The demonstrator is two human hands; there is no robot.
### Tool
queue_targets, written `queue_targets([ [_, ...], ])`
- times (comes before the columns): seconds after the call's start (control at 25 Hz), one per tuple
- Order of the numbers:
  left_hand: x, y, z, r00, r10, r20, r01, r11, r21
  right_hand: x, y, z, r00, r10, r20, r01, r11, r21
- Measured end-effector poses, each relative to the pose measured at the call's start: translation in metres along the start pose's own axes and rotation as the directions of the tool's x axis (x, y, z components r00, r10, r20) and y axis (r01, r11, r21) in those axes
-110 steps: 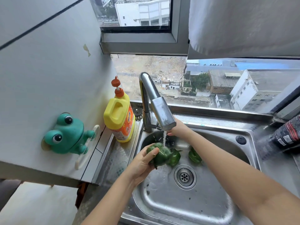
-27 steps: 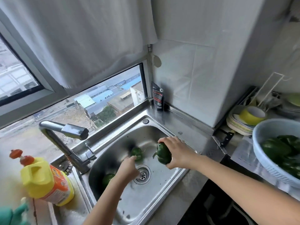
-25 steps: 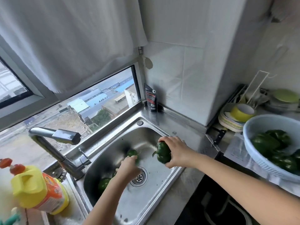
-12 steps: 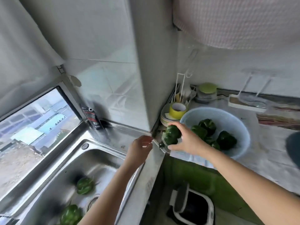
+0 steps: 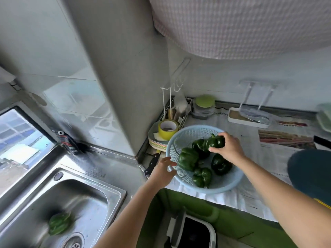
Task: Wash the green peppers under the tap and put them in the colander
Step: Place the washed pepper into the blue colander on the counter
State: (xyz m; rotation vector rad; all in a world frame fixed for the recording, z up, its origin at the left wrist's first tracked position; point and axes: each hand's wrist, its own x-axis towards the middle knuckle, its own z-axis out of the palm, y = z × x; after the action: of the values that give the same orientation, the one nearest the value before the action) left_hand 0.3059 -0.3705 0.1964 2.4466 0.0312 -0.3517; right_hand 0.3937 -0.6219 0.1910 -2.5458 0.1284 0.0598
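Place: a small home kitchen.
Sink: a steel sink sat below a window, one pepper in its basin.
Walls: pale glossy tiles.
Desk: lined with newspaper, the desk carried a blue colander of green peppers, stacked plates, a knife and lidded containers.
Floor: a waste bin stood under the desk's edge.

dark green peppers, pale blue colander, yellow tape roll, checked cloth.
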Motion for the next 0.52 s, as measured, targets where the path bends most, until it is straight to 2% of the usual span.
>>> queue_targets([
  [0.16,0.005,-0.002,0.001,1.0,-0.013,-0.005,0.013,1.0,0.008,0.012,0.016,0.013,0.996,-0.055,-0.074,0.039,0.979,-0.2],
  [0.28,0.003,0.0,0.002,1.0,-0.011,0.003,0.011,1.0,-0.01,0.015,0.02,0.014,0.998,-0.061,-0.03,0.049,0.95,-0.308],
  [0.4,0.001,-0.001,0.005,1.0,-0.018,0.007,0.018,0.998,-0.054,0.016,0.01,0.012,0.999,-0.029,0.032,0.038,0.945,-0.325],
  [0.52,-0.004,-0.003,0.002,0.998,-0.037,-0.042,0.031,0.989,-0.142,0.014,-0.021,0.009,0.993,-0.112,0.04,0.118,0.974,-0.196],
])
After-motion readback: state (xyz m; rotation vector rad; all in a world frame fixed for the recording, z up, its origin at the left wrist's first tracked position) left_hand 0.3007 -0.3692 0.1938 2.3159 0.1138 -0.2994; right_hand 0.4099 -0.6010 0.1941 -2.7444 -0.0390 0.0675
